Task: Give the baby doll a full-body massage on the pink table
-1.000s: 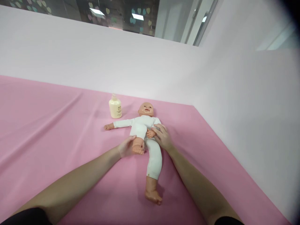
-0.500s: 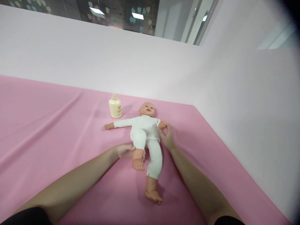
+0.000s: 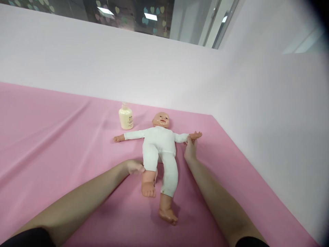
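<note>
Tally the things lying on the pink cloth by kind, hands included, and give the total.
Doll: 1
Cream bottle: 1
Hands: 2, the left hand at the doll's leg, the right hand at its wrist
Total: 4, all on the pink cloth

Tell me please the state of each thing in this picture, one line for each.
Doll: lies on its back on the pink sheet, both arms spread out, in a white suit, feet bare.
Bottle: stands upright beside the doll's head, apart from it.
Sheet: spread flat, with a few soft creases.
Left hand: at the doll's lower leg, grip hidden.
Right hand: fingers pinch the doll's wrist.
</note>
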The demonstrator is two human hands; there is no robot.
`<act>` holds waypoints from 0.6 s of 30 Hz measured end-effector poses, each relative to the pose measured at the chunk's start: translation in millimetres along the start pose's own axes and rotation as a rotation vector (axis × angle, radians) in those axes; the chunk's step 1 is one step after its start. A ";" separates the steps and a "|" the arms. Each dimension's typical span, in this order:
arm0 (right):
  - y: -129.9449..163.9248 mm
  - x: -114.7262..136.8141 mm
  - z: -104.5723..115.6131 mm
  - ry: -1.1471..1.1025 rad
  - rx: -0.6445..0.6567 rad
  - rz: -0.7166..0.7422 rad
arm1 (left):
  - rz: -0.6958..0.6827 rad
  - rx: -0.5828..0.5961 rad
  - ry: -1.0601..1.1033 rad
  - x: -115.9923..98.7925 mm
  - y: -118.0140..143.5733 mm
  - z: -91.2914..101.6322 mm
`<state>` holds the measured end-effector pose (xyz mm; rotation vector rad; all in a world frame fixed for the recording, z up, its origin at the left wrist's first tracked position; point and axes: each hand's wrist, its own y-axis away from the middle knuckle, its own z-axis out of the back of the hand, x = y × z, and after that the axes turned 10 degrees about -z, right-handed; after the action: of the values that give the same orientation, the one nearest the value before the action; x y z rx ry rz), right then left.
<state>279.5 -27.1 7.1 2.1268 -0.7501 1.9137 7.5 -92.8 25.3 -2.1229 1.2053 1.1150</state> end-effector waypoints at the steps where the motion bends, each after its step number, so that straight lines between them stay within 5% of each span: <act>1: 2.3 2.6 -2.3 -0.009 0.010 0.030 | 0.016 0.079 -0.020 -0.4 -0.8 -1.7; 3: 7.9 7.6 -7.3 0.000 0.058 0.104 | -0.008 0.185 -0.015 -2.2 -3.4 -2.0; 8: 24.9 14.1 -13.3 0.234 0.221 0.274 | -0.166 0.186 0.229 -6.2 -10.6 8.2; 18: 33.2 21.6 -11.9 0.673 0.461 0.677 | -0.217 -0.028 0.289 -5.9 -13.3 6.7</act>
<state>254.0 -55.4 23.3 1.2695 -1.0087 3.1634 14.3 -78.3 26.2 -2.4304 1.0499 0.7541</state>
